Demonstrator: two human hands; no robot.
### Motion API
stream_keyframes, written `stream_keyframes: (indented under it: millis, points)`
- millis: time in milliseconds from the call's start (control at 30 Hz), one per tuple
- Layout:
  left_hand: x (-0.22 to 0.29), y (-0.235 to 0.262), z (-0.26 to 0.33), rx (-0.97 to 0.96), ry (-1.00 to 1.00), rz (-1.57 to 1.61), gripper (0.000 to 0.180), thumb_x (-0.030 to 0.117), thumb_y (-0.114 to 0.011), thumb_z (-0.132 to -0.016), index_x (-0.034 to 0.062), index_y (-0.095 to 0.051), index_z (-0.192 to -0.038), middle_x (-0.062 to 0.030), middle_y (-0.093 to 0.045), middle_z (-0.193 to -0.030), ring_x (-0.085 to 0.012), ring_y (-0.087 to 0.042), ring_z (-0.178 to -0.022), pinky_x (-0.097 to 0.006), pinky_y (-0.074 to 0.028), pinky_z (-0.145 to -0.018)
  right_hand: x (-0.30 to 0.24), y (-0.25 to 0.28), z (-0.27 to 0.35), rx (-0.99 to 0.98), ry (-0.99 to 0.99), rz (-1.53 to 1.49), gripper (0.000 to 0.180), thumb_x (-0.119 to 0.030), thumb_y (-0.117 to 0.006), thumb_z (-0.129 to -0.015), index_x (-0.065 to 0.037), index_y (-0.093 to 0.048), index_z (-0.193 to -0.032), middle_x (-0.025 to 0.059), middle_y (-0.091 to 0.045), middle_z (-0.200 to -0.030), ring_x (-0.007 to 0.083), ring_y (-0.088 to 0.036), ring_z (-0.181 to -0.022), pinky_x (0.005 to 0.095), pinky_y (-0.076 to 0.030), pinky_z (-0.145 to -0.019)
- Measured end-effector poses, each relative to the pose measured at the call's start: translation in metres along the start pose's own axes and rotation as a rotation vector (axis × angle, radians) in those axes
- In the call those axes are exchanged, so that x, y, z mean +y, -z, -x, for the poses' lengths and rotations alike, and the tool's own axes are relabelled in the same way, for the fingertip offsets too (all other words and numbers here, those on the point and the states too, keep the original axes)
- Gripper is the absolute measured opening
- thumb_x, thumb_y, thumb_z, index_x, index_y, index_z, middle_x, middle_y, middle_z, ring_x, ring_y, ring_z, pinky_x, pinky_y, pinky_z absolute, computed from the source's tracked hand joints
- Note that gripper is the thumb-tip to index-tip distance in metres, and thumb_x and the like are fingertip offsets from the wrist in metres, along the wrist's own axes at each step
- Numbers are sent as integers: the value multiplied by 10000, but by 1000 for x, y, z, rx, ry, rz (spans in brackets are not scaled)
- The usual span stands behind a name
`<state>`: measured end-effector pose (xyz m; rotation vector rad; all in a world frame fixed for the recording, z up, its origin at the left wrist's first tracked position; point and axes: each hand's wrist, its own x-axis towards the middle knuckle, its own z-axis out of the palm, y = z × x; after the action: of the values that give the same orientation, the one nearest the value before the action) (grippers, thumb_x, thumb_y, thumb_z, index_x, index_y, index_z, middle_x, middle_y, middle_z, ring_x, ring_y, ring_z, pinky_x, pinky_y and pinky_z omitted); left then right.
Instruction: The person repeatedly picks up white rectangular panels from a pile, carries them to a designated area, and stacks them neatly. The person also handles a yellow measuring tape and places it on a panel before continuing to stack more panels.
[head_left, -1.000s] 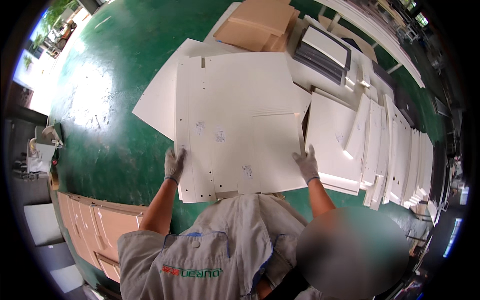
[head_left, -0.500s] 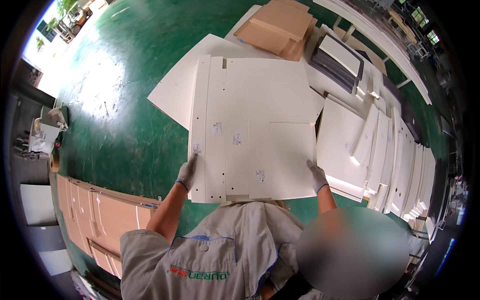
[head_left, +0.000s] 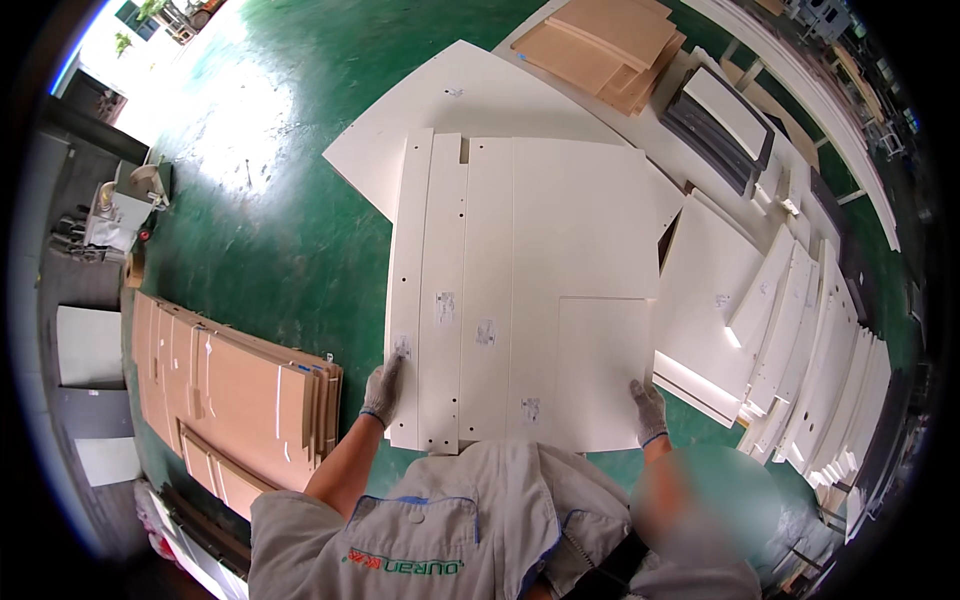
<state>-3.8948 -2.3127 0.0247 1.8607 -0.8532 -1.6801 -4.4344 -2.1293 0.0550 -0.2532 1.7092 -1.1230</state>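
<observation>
In front of my body lies a stack of flat white panels [head_left: 575,210] with small printed labels and drilled holes. Long narrow strips [head_left: 411,240] run along its left side, and a smaller rectangular panel [head_left: 605,370] rests at its near right. My left hand [head_left: 381,393], in a grey-white work glove, is closed on the left edge near the front corner. At the right edge, my gloved right hand [head_left: 648,411] grips the opposite side. Both hands' undersides are hidden. Beyond the stack, a larger white panel [head_left: 455,95] shows at an angle.
Brown cardboard sheets [head_left: 600,50] lie at the far right, beside dark framed pieces [head_left: 715,130]. White boards and strips [head_left: 790,330] spread along the right. A strapped cardboard bundle [head_left: 245,375] sits at the left on the green floor [head_left: 270,230].
Both hands and the white panel stack have come nearer to my body, uncovering more of the large panel beyond. The view has shifted slightly. My grip looks the same.
</observation>
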Motion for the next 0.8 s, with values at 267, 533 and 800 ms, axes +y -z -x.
stream_keyframes:
  millis: [267,533,800]
  points:
    - [30,-6,-2,-106,48,29,660,581,-594,-981,-49,-717,-1135,-61,-714,-1007,-131,-639,-913,-287,-504,-831,-50,-1,-76,-250,87,-71,685,-513,-657,-979,42,-580,-1374,125,-669,-1270,235,-606,-1189,364,-465,-1039]
    - [175,-62,-90,-107,-59,-129,632,544,-749,-887,-37,-734,-1135,-94,-733,-1019,-196,-697,-883,-338,-555,-816,-122,-53,-133,104,66,198,705,-449,-797,-891,69,-616,-1334,129,-665,-1299,233,-595,-1218,374,-444,-1069]
    - [118,-27,3,20,-138,-30,698,571,-764,-870,-47,-724,-1192,-101,-726,-1111,-185,-671,-988,-325,-526,-892,-94,-44,-142,-89,235,40,419,-282,-859,-863,13,-744,-1137,55,-736,-1106,149,-662,-1022,302,-498,-955]
